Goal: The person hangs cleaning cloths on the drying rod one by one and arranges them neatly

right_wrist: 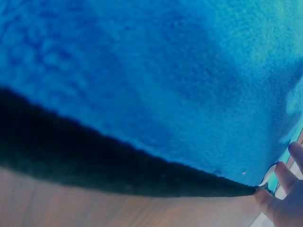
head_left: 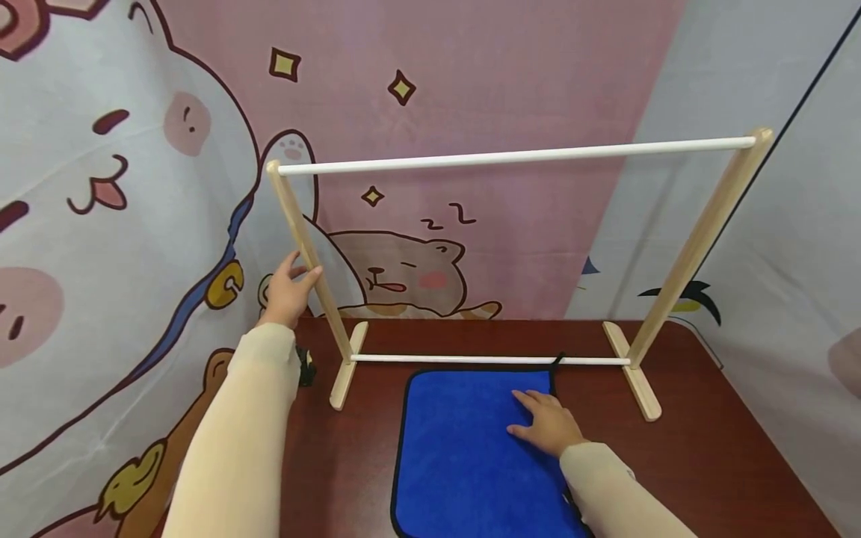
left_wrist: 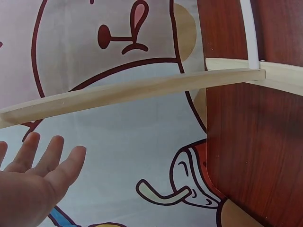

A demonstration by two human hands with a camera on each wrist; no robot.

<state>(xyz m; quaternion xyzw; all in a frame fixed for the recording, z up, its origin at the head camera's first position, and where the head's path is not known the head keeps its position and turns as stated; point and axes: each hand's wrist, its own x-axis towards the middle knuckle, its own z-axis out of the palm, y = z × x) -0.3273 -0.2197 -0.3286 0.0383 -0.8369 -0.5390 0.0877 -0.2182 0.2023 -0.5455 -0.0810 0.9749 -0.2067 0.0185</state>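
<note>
A wooden rack with a white top rail (head_left: 511,158) and a white lower rail (head_left: 484,360) stands on the table. My left hand (head_left: 289,291) is beside its left wooden post (head_left: 306,243). In the left wrist view, the fingers (left_wrist: 64,170) are spread just off the post (left_wrist: 123,94); whether the thumb touches it, I cannot tell. A blue towel (head_left: 464,448) with black edging lies flat in front of the lower rail, a black loop (head_left: 558,359) at its far right corner. Over the towel's right side, my right hand (head_left: 548,426) extends its fingers; contact is unclear.
The rack's right post (head_left: 699,246) rises from a wooden foot (head_left: 634,373); the left foot (head_left: 348,366) is near my left sleeve. A small dark object (head_left: 306,368) sits beside that sleeve. Printed cloth (head_left: 511,246) hangs behind the reddish-brown table (head_left: 713,456).
</note>
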